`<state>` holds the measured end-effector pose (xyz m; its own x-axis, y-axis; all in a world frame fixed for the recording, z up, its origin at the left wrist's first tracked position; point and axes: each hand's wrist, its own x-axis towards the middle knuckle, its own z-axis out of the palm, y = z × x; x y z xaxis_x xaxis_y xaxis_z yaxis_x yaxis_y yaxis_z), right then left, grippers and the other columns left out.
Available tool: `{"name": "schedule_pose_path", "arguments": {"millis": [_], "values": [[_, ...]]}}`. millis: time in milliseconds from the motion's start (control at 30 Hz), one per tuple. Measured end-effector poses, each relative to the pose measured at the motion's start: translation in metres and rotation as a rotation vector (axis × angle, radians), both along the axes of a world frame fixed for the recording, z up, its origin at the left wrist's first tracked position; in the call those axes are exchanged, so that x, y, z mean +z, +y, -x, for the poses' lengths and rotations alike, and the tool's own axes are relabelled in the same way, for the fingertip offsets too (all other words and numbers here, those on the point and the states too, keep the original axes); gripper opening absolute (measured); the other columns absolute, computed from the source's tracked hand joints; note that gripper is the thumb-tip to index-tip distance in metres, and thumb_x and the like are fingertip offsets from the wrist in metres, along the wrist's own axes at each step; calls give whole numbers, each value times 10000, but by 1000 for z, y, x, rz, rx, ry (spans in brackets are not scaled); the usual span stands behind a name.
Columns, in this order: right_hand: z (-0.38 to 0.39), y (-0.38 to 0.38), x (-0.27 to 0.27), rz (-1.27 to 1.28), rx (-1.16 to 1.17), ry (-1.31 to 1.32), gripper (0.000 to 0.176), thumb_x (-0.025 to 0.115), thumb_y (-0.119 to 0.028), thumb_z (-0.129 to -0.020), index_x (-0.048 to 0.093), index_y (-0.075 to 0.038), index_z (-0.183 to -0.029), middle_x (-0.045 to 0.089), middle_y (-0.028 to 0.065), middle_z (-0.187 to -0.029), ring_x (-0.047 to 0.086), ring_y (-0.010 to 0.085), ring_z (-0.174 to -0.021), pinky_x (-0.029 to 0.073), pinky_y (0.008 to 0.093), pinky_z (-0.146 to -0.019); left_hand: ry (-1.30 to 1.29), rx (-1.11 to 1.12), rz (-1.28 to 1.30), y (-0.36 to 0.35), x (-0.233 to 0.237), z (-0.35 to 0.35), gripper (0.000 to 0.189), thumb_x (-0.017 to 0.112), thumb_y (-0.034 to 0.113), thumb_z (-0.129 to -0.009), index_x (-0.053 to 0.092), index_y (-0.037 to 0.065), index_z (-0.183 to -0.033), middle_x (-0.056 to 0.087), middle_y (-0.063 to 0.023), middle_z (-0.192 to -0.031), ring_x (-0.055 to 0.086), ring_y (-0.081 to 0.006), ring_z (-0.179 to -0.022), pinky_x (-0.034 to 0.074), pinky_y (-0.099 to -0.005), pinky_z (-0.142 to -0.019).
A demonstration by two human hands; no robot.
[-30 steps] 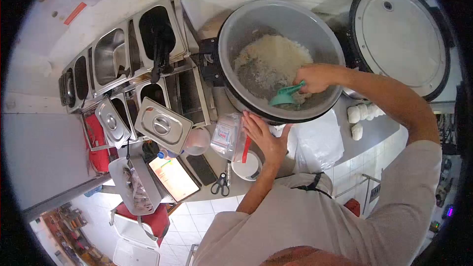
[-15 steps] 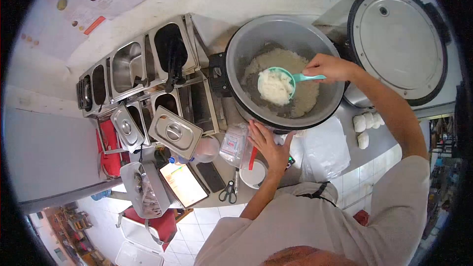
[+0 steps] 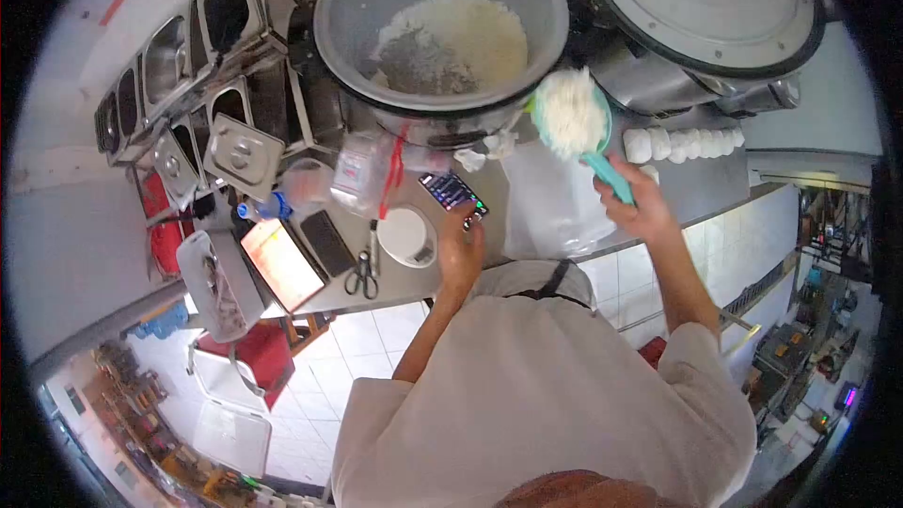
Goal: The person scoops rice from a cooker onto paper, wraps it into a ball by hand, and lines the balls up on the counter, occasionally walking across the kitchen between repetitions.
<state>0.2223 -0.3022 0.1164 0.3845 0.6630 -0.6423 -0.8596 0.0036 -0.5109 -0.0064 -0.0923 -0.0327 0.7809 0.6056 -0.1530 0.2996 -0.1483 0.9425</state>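
My right hand [image 3: 640, 202] is wrapped round the handle of a turquoise scoop [image 3: 600, 162]. White rice [image 3: 572, 113] is heaped in the scoop, to the right of the big pot's rim. More rice [image 3: 470, 33] lies inside the large grey pot [image 3: 353, 33]. My left hand [image 3: 461, 240] is at the lower end of a phone [image 3: 450, 192] with a lit screen; its fingertips are bent at the phone's edge, and whether they grip it is unclear. Clear plastic bags [image 3: 555, 202] lie between my hands. A row of white wrapped portions [image 3: 682, 145] stands at the right.
A round white scale [image 3: 406, 235], scissors [image 3: 361, 277], a dark phone [image 3: 326, 243] and a bright tablet [image 3: 282, 265] lie on the left of the counter [image 3: 362, 306]. Steel containers [image 3: 243, 155] stand beyond them. A large round lid [image 3: 705, 0] is at the back right.
The view has shifted. My right hand has carried the filled scoop out of the pot, to the right. My left hand has left the pot's front edge and come down to the phone.
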Motion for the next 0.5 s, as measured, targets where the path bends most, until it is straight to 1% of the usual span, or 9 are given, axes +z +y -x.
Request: {"name": "schedule_pose_path", "arguments": {"millis": [100, 133, 200, 233, 267, 300, 367, 467, 500], "values": [[4, -76, -75, 178, -46, -55, 470, 586, -371, -1038, 579, -5, -1333, 565, 31, -814, 377, 46, -467, 269, 201, -377, 90, -344, -196, -62, -40, -23, 562, 715, 178, -904, 534, 17, -1410, 553, -225, -1421, 505, -385, -1349, 402, -479, -1131], [5, -95, -100, 242, -59, -68, 462, 599, -369, -1032, 592, -7, -1319, 573, 33, -818, 383, 51, -470, 274, 206, -383, 87, -327, -264, -82, -55, -35, 684, 743, 246, -881, 462, 12, -1458, 482, -220, -1482, 440, -387, -1396, 361, -487, -1159], [6, -120, -131, 378, -72, -199, 428, 618, -353, -1024, 622, -11, -1281, 587, 33, -824, 392, 62, -469, 278, 207, -392, 85, -286, -403, -114, -80, -61, 945, 798, 381, -834, 319, 1, -1554, 342, -210, -1604, 310, -391, -1492, 280, -504, -1216], [6, -129, -147, 442, -83, -266, 411, 628, -345, -1020, 636, -13, -1261, 594, 32, -828, 397, 68, -469, 280, 207, -397, 177, -335, -463, -121, -88, -68, 1055, 814, 429, -796, 246, -3, -1573, 267, -198, -1634, 244, -389, -1515, 234, -516, -1229], [3, -144, -176, 486, -79, -376, 339, 641, -260, -1002, 656, -42, -1262, 636, 68, -826, 488, 145, -495, 375, 255, -436, 271, -385, -521, -125, -94, -73, 1167, 830, 478, -758, 173, -7, -1591, 193, -186, -1664, 178, -387, -1537, 189, -527, -1241], [3, -151, -194, 540, -27, -850, 363, 643, -239, -992, 631, -73, -1314, 626, 67, -829, 526, 158, -553, 413, 277, -466, 368, -439, -577, -131, -99, -75, 1280, 846, 527, -720, 99, -11, -1610, 119, -174, -1694, 112, -386, -1560, 143, -538, -1254], [12, -156, -223, 603, 58, -1793, 455, 646, -199, -972, 581, -134, -1417, 604, 65, -835, 603, 184, -670, 489, 321, -527, 436, -450, -623, -137, -115, -70, 1345, 855, 571, -667, 89, 7, -1618, 91, -159, -1704, 89, -369, -1569, 114, -561, -1251], [42, -164, -260, 706, 564, -1877, 530, 653, -116, -914, 571, -158, -1437, 614, 91, -911, 657, 257, -805, 553, 398, -689, 508, -481, -670, -138, -117, -66, 1398, 863, 602, -620, 80, 32, -1628, 79, -137, -1712, 77, -353, -1575, 88, -586, -1247], [42, -166, -261, 683, 526, -1882, 541, 650, -110, -907, 569, -161, -1440, 614, 92, -928, 660, 266, -812, 553, 411, -708, 520, -485, -686, -137, -115, -70, 1408, 865, 606, -609, 79, 40, -1631, 80, -130, -1713, 77, -349, -1576, 82, -593, -1245]]}}
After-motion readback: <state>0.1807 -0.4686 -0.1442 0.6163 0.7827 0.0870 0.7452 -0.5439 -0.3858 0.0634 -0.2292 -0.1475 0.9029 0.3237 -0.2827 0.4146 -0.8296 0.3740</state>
